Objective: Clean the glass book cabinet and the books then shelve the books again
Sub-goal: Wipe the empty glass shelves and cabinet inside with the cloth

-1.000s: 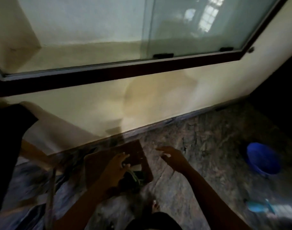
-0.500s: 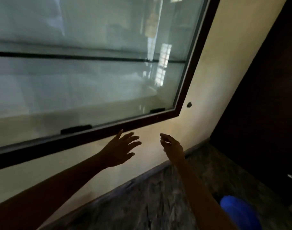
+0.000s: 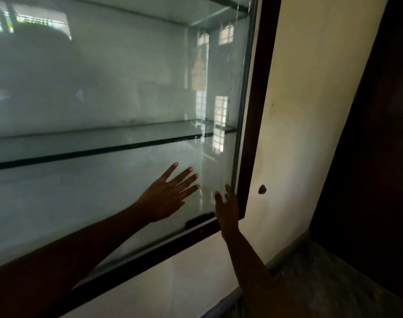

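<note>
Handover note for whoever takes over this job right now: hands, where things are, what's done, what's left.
Left hand: open, fingers spread, on or just off the lower right of the glass door; contact unclear.
Right hand: open, holds nothing, at the door's right edge beside the dark frame.
Things: the glass shelf is bare. No books or cloth in view.
Done: the books look to be out of the cabinet.
Left: reshelve the books. How clean the glass is cannot be told.
</note>
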The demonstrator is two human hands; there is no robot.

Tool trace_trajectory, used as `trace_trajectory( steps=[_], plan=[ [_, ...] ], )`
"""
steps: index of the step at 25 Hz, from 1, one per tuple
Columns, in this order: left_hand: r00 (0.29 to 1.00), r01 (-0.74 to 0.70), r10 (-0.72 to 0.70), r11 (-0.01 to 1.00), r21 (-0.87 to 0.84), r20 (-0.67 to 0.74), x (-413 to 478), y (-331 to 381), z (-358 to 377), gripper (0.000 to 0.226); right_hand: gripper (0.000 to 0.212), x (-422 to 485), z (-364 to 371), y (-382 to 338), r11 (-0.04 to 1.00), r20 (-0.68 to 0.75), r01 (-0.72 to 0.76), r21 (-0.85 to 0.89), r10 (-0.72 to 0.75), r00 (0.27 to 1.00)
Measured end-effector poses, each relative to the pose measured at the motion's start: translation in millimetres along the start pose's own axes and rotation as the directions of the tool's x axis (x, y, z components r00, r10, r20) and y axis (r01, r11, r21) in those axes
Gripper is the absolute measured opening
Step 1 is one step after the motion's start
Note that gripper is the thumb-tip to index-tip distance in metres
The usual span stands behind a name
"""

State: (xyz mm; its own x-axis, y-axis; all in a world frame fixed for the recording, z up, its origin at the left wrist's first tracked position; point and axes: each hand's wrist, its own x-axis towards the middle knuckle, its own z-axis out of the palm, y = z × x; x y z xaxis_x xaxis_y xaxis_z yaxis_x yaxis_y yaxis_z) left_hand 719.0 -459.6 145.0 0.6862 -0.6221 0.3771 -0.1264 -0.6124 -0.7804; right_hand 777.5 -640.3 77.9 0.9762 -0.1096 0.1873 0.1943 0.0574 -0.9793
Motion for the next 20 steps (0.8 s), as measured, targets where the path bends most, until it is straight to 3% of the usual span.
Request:
trace_trajectory(
  steps=[4, 7, 8, 10, 12, 16, 20],
  plan=[
    [0.999, -0.039, 0.040, 0.997, 0.072, -0.004, -2, -14, 26, 0.067, 0.049, 44, 13, 16, 0.999, -0.107, 0.040, -0.024, -0.042, 0.993],
    [0.997, -0.058, 0.065, 0.989, 0.133, -0.049, -5, -11, 34, 0.063, 0.028, 40, 26, 30, 0.974, -0.196, 0.220, -0.047, -0.225, 0.955],
    [0.996, -0.060, 0.068, 0.989, 0.138, -0.051, -6, -10, 35, 0.060, 0.021, 33, 31, 35, 0.946, -0.174, 0.309, -0.097, -0.321, 0.931],
    [0.995, -0.072, 0.080, 0.987, 0.145, -0.051, -6, -13, 37, 0.058, 0.027, 20, 39, 41, 0.885, -0.107, 0.427, -0.185, -0.450, 0.887],
    [0.995, -0.068, 0.075, 0.991, 0.113, -0.064, -9, -14, 35, 0.057, 0.029, 20, 37, 40, 0.899, -0.090, 0.418, -0.130, -0.430, 0.898],
    [0.995, 0.009, -0.009, 1.000, -0.008, -0.095, 11, 11, 28, 0.054, 0.056, 54, 11, 42, 0.964, -0.159, 0.260, -0.057, -0.266, 0.951],
    [0.989, -0.114, 0.111, 0.993, -0.032, -0.093, 74, 28, 26, 0.065, 0.044, 64, 0, 50, 0.993, -0.093, 0.112, 0.023, -0.110, 0.990]
  ],
)
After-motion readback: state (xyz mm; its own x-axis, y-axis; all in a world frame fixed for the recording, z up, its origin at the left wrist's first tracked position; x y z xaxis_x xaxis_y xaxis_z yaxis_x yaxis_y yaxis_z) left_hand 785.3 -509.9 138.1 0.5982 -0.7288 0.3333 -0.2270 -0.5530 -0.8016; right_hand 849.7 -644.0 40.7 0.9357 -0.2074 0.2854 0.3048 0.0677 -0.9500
